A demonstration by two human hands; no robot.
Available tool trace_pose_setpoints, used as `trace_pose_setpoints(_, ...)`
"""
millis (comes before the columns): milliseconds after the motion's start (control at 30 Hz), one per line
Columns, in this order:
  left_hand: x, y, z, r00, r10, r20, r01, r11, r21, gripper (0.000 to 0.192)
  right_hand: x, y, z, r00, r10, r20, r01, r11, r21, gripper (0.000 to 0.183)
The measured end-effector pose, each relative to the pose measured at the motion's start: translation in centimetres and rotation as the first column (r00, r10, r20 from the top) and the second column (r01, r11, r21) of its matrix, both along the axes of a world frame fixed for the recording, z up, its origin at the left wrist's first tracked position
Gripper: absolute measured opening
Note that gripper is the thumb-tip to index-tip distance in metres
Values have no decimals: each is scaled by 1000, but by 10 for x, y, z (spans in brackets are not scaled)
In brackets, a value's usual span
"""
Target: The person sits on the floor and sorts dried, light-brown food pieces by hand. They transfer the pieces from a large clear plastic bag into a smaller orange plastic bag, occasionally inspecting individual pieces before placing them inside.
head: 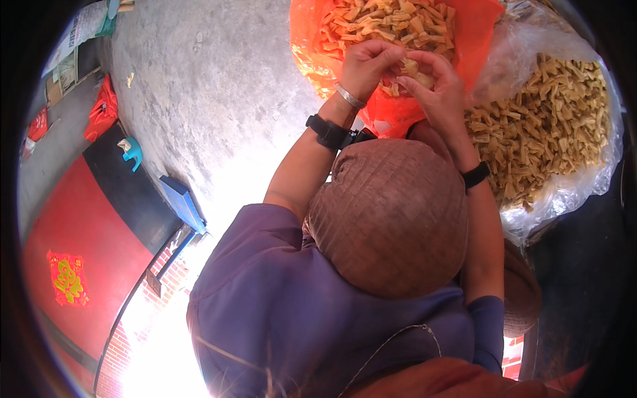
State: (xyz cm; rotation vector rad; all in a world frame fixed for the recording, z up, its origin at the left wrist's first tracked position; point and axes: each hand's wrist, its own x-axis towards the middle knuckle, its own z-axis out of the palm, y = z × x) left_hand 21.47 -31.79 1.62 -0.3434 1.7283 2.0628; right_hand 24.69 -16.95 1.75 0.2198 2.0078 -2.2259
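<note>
My left hand [373,64], with a silver bangle and a black band at the wrist, pinches one end of a pale yellow strip [423,78], probably bean-curd skin. Thumb and fingers of my right hand [439,82] grip the same strip, and part of it is hidden by the fingers. Both hands are over an open red plastic bag [306,45] that holds many yellow knotted pieces [393,22]. To the right of my right forearm, a clear plastic bag [562,209] contains a large heap of similar, browner knotted pieces [542,129].
My raised knee in brown ribbed trousers [388,214] sits between my forearms, below the bags. Grey concrete floor [224,64] stretches left. Along the left are a red-and-black door [94,209], a blue board [181,201], a turquoise plastic item [132,151] and a red bag [102,109].
</note>
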Motion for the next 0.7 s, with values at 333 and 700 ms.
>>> trace_pose_setpoints(333,-2,10,8,996,-90,14,90,996,25,18,-1,2,-4,993,52,106,-49,998,-35,22)
trace_pose_setpoints(700,-5,16,10,999,-3,41,3,1000,-21,18,-3,0,-2,990,-25,140,35,997,-69,16)
